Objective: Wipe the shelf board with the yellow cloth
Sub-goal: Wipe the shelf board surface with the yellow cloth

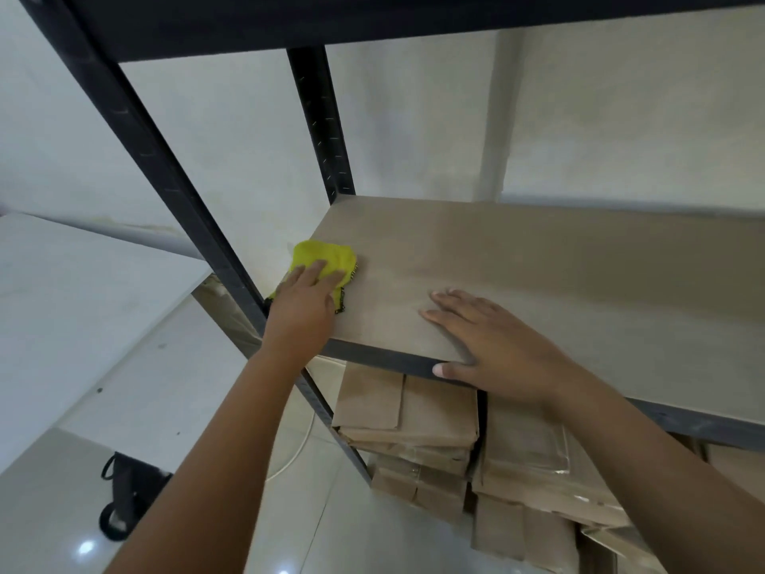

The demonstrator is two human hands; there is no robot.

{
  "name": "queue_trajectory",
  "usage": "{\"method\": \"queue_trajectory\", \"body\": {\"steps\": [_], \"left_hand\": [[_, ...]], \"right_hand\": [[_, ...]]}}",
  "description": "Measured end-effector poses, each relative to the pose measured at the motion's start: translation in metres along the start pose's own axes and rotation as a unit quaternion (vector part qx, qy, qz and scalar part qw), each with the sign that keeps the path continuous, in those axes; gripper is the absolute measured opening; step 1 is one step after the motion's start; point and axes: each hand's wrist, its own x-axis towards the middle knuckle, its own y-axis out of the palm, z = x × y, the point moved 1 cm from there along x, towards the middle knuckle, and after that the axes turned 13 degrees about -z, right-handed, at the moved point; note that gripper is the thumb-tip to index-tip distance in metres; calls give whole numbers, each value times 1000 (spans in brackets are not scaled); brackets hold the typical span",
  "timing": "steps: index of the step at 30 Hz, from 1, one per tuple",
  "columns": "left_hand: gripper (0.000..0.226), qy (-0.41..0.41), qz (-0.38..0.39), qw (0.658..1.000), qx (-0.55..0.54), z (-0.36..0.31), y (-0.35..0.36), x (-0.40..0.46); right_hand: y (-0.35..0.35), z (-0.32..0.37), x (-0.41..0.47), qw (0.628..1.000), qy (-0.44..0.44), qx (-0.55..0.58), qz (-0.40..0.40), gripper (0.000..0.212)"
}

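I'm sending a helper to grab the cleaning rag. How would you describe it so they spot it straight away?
Find the black metal rack and its bare brown shelf board. At that board's left end, under the left hand, lies the yellow cloth, the only bright thing there, with dark stitched edging.

Left hand [304,302] presses yellow cloth [321,258] onto shelf board [538,275].

yellow cloth [322,258]: bright yellow, black stitched edging
shelf board [538,275]: pale tan
shelf frame [174,176]: black
paper bags [405,412]: brown
wall [232,130]: white
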Motion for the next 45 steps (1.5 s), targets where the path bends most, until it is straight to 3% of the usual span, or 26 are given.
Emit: {"method": "queue_trajectory", "body": {"steps": [4, 7, 10, 16, 22, 29, 35, 38, 45], "left_hand": [[43, 95, -8, 992, -82, 10, -11, -14], [45, 8, 52, 998, -32, 10, -4, 7], [47, -13, 114, 992, 44, 12, 7, 35], [45, -85, 82, 992, 54, 17, 18, 63], [46, -57, 49, 996, 37, 17, 12, 63], [45, 13, 81, 995, 53, -2, -1, 23], [39, 70, 35, 997, -8, -25, -27, -35], [37, 66, 12, 996, -64, -23, -31, -58], [39, 14, -5, 999, -52, -28, -5, -53]], "right_hand": [[1, 1, 1, 1000, -2, -2, 0, 73], [3, -1, 1, 1000, 0, 2, 0, 72], [3, -3, 2, 1000, 3, 11, -2, 72], [2, -5, 8, 1000, 10, 16, -5, 73], [0, -6, 10, 1000, 10, 22, 2, 74], [-1, -6, 8, 1000, -1, 20, -4, 75], [0, -3, 5, 1000, -4, 19, -1, 75], [1, -1, 4, 1000, -3, 11, -1, 74], [1, -2, 7, 1000, -1, -14, 4, 72]]}}
